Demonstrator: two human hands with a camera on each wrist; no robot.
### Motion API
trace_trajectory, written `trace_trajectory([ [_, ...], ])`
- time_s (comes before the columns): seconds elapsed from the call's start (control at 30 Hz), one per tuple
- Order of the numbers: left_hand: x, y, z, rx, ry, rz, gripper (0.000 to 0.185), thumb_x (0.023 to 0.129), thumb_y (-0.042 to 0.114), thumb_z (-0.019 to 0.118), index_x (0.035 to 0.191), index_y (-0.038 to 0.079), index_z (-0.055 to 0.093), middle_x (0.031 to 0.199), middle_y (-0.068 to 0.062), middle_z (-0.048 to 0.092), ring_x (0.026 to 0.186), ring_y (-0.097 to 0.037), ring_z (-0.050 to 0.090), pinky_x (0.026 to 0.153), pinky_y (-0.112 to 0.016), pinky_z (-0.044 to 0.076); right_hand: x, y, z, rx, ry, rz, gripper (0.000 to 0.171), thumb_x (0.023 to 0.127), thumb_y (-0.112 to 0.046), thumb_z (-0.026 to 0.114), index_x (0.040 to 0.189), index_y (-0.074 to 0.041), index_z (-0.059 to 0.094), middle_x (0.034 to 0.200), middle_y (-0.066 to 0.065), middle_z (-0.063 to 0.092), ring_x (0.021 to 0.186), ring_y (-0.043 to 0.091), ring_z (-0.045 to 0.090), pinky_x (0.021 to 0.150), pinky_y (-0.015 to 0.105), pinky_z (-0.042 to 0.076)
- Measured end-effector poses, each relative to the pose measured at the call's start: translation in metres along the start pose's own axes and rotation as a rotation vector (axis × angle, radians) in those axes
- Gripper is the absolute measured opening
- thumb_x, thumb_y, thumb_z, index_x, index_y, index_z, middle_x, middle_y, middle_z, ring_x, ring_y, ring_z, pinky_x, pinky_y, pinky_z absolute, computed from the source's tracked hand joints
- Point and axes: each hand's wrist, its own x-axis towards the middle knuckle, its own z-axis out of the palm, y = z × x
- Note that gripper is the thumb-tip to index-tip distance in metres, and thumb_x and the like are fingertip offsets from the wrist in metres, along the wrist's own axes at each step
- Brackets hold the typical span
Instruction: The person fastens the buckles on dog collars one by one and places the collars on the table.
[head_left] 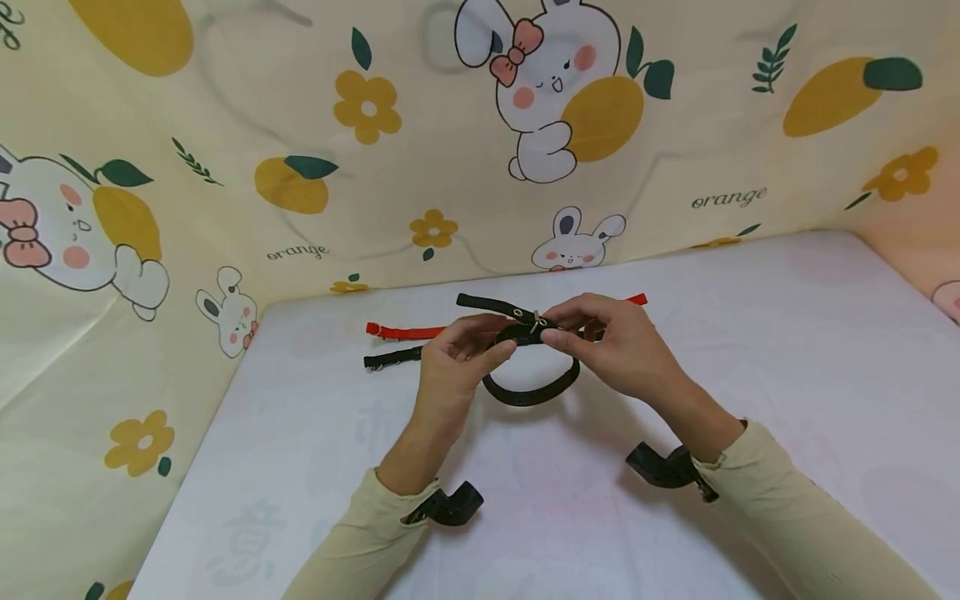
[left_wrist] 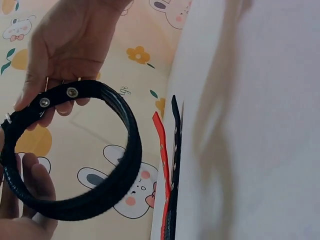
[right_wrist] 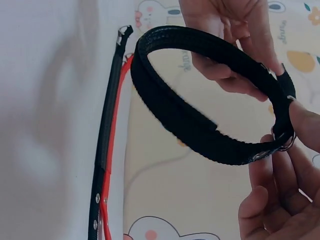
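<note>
Two hands are meeting over the white worktop [head_left: 750, 350], and you are holding one black collar [head_left: 531, 392] between them. Your left hand [head_left: 457, 360] is gripping the collar's left side, thumb and fingers [left_wrist: 35, 180] curled round the band, as the left wrist view is showing. Just past those fingertips, the looped part of the collar is hanging down toward you, raised off the worktop, while its free strap end is sticking up and away to the left of your knuckles. Your right hand [head_left: 611, 342] is pinching the collar at the metal buckle [head_left: 534, 321], with its fingers [right_wrist: 272, 175] curled round the band from below in the right wrist view. Two metal studs [left_wrist: 72, 92] are showing on the band close to those right fingertips.

Beyond both sets of fingers, two more straps are lying flat on the worktop, well apart from your grip: a red strap [head_left: 405, 331] farther off and a second black strap [head_left: 392, 358] just beside it on the nearer side, reaching out past your left hand. Behind them a cloth printed with rabbits and oranges [head_left: 525, 125] is standing as a backdrop.
</note>
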Motion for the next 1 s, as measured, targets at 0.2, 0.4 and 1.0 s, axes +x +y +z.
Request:
trace_trajectory([
  [0.2, -0.0020, -0.0006, 0.0009, 0.127, 0.022, 0.070, 0.026, 0.087, 0.001, 0.074, 0.112, -0.002, 0.071, 0.107, -0.004, 0.070, 0.093, -0.015, 0.066, 0.083, -0.022, 0.057, 0.0005, -0.0006, 0.0013, 0.044, -0.010, 0.023, 0.022, 0.092, -0.030, 0.073, 0.110, -0.018, 0.074, 0.095, 0.000, 0.077, 0.082, 0.017, 0.064, 0.072, 0.026, 0.051],
  [0.4, -0.0043, 0.0002, 0.0013, 0.161, 0.026, 0.074, 0.027, 0.088, 0.003, 0.074, 0.114, 0.000, 0.073, 0.109, -0.008, 0.067, 0.090, -0.014, 0.065, 0.080, -0.020, 0.056, -0.0005, 0.0014, 0.0013, 0.053, -0.025, 0.046, 0.023, 0.093, -0.033, 0.071, 0.112, -0.021, 0.073, 0.101, -0.002, 0.074, 0.079, 0.019, 0.065, 0.070, 0.028, 0.051],
  [1.0, -0.0023, 0.0020, 0.0028, 0.205, 0.019, 0.102, 0.028, 0.089, 0.004, 0.072, 0.117, 0.002, 0.072, 0.115, -0.009, 0.066, 0.102, -0.014, 0.063, 0.080, -0.020, 0.054, 0.0006, 0.0001, 0.0007, 0.080, -0.015, 0.022, 0.024, 0.093, -0.032, 0.071, 0.112, -0.017, 0.074, 0.102, 0.001, 0.073, 0.080, 0.019, 0.063, 0.069, 0.025, 0.049],
])
